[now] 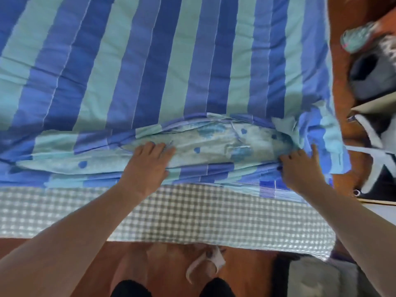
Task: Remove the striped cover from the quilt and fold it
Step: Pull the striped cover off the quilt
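The left hand (pixel 147 166), at the lower centre of the frame, lies flat with fingers straight and close together on the pale, blue-spotted quilt (pixel 214 144) showing through the opening of the cover. The right hand (pixel 300 168), at centre right, has its fingers curled into the bunched edge of the striped cover (pixel 171 61), thumb raised. The cover spreads across the whole upper frame, over a checked sheet (pixel 192 213) along the near edge of the bed.

floor (pixel 162 264): reddish-brown wood | bed sheet (pixel 192 215): green-white gingham | right: bags, clutter (pixel 372 82) | light: soft daylight
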Motion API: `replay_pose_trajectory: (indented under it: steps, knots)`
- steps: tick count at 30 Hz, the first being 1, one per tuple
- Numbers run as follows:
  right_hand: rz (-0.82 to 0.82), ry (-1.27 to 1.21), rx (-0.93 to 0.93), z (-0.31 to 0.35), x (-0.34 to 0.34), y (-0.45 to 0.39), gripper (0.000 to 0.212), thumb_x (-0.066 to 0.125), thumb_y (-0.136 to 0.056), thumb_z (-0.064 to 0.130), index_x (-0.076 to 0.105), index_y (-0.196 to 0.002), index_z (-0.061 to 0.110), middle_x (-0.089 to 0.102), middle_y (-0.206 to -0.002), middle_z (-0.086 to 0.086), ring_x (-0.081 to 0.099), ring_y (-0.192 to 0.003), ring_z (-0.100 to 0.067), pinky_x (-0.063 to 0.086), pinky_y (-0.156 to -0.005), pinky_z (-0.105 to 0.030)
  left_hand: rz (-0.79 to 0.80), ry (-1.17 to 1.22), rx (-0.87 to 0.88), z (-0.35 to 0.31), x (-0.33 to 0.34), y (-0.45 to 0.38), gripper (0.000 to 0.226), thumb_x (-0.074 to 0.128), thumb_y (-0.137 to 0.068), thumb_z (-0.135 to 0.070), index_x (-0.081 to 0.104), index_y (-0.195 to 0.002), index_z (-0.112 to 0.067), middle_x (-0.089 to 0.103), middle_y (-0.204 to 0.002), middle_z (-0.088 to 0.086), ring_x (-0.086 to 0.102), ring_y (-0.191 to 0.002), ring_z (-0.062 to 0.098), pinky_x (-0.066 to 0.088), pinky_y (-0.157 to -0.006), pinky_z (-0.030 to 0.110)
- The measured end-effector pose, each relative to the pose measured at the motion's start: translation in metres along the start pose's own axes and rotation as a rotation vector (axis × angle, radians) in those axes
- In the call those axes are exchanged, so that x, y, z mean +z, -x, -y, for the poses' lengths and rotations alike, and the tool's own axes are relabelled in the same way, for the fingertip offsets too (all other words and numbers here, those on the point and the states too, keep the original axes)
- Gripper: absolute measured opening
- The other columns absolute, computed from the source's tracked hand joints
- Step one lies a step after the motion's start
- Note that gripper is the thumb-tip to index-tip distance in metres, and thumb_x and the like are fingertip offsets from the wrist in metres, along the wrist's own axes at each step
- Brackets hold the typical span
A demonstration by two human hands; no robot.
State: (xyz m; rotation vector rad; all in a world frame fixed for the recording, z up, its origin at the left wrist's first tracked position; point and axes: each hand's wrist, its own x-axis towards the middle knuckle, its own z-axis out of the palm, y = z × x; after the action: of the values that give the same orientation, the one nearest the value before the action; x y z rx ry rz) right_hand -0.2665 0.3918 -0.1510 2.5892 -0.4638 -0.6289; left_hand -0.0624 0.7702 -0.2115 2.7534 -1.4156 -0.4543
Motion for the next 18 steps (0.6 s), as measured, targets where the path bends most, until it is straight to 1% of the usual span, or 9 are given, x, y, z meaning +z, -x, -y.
replay_pose_trajectory:
  steps: [3,5,7,9,11,12,14,16,18]
  knots:
    - [-0.035,-0.010,-0.090,-0.008,0.030,0.040,0.023,0.067,-0.072,0.016,0.074,-0.093,0.012,0.058,-0.123,-0.021,0.048,-0.123,-0.042,0.017,-0.112,-0.066,-0.016,-0.107,-0.026,-0.036,0.003,-0.017,0.045,0.075,-0.080,-0.026,0.062,-0.119,-0.008,0.055,-0.128,0.016,0.051,-0.113,0.039,0.041,-0.094,0.052]
    - [-0.020,-0.020,-0.156,-0.011,0.042,0.063,0.026,0.061,-0.080,0.018,0.073,-0.102,0.013,0.054,-0.137,-0.017,0.039,-0.137,-0.040,0.013,-0.116,-0.064,0.003,-0.182,-0.036,-0.054,-0.003,-0.018,0.035,0.074,-0.076,-0.013,0.065,-0.109,-0.011,0.055,-0.122,0.012,0.051,-0.111,0.036,0.044,-0.087,0.049]
    - [-0.044,-0.065,-0.181,-0.021,0.045,0.079,0.026,0.060,-0.084,0.020,0.069,-0.108,0.015,0.058,-0.130,-0.014,0.042,-0.135,-0.036,0.015,-0.117,-0.060,-0.037,-0.216,0.002,-0.067,-0.010,0.003,0.037,0.074,-0.066,-0.003,0.069,-0.101,-0.012,0.055,-0.124,0.012,0.052,-0.111,0.037,0.047,-0.079,0.050]
    - [0.002,-0.157,-0.165,-0.032,0.043,0.102,0.029,0.054,-0.084,0.015,0.062,-0.113,0.017,0.061,-0.116,-0.010,0.054,-0.117,-0.034,0.028,-0.112,-0.052,-0.009,-0.167,0.016,-0.084,-0.013,0.053,0.036,0.074,-0.062,0.001,0.071,-0.097,-0.011,0.052,-0.135,0.019,0.049,-0.121,0.042,0.049,-0.080,0.053]
    - [0.091,-0.369,-0.081,-0.033,0.043,0.132,0.044,0.053,-0.083,0.010,0.052,-0.126,0.017,0.053,-0.122,-0.009,0.060,-0.094,-0.032,0.045,-0.086,-0.040,0.169,-0.173,-0.057,-0.102,-0.002,0.114,0.036,0.069,-0.078,-0.009,0.069,-0.112,-0.018,0.035,-0.155,0.018,0.035,-0.140,0.041,0.043,-0.099,0.055]
    - [0.150,-0.532,-0.021,-0.030,0.044,0.146,0.054,0.054,-0.084,0.009,0.045,-0.137,0.018,0.045,-0.131,-0.009,0.061,-0.085,-0.033,0.046,-0.070,-0.037,0.288,-0.198,-0.095,-0.112,0.008,0.141,0.040,0.060,-0.089,-0.018,0.061,-0.129,-0.024,0.021,-0.163,0.014,0.025,-0.148,0.035,0.034,-0.111,0.052]
    - [0.211,-0.750,0.073,-0.021,0.053,0.162,0.072,0.058,-0.088,0.013,0.024,-0.151,0.021,0.029,-0.143,-0.008,0.061,-0.079,-0.035,0.039,-0.056,-0.033,0.411,-0.060,-0.220,-0.133,0.017,0.167,0.048,0.046,-0.099,-0.032,0.043,-0.147,-0.028,0.009,-0.167,0.007,0.017,-0.152,0.028,0.025,-0.119,0.045]
    - [0.132,-0.720,0.092,-0.018,0.065,0.156,0.082,0.064,-0.088,0.024,0.014,-0.154,0.024,0.025,-0.146,-0.007,0.062,-0.083,-0.034,0.039,-0.052,-0.031,0.315,0.087,-0.232,-0.155,0.016,0.152,0.055,0.051,-0.098,-0.039,0.039,-0.151,-0.028,0.017,-0.166,0.006,0.024,-0.150,0.028,0.034,-0.116,0.043]
    - [0.052,-0.580,0.100,-0.015,0.077,0.138,0.086,0.065,-0.088,0.041,0.013,-0.155,0.026,0.024,-0.150,-0.009,0.064,-0.091,-0.035,0.043,-0.052,-0.031,0.173,0.149,-0.173,-0.176,0.013,0.116,0.066,0.065,-0.092,-0.037,0.039,-0.152,-0.026,0.029,-0.161,0.010,0.033,-0.146,0.032,0.043,-0.110,0.046]
